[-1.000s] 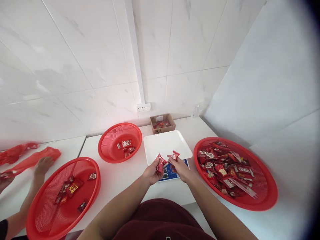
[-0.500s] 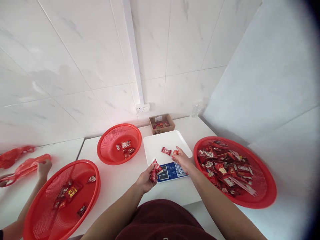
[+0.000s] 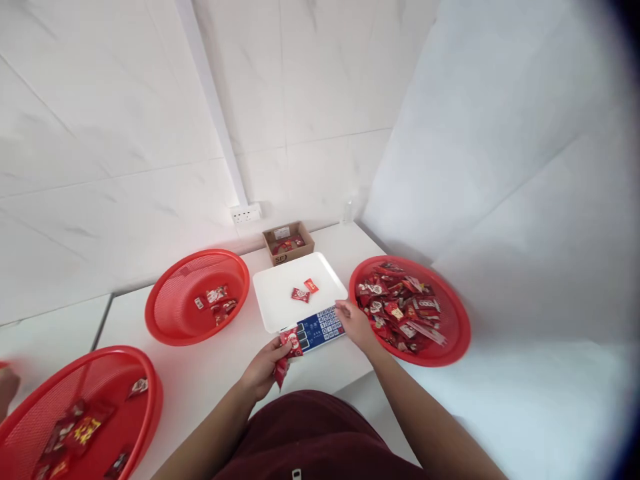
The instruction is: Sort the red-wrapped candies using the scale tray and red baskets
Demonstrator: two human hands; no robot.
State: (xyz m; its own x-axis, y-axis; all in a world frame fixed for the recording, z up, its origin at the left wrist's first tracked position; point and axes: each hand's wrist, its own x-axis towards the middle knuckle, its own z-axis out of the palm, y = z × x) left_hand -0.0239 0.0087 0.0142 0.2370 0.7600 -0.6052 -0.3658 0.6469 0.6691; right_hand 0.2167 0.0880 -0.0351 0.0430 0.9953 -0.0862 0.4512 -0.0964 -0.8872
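Note:
My left hand is closed round red snack packets, just in front of the scale's display end. One packet lies over part of the blue panel and another hangs below the fingers. My right hand hovers by the right end of the keypad, its fingers loosely apart and no packet visible in them. On the white weighing tray lie two small pieces: a dark red packet with white print and a brighter red packet close beside it.
At the right, a red basket is heaped with red packets. Two baskets on the left, one at the back and one nearer, hold several packets each. Behind the scale stands a cardboard box. Another person's hand shows at the left edge.
My right hand has let go of the small bright red packet on the tray and drawn back toward the keypad's right end. My left hand still holds its packets. The view has swung right.

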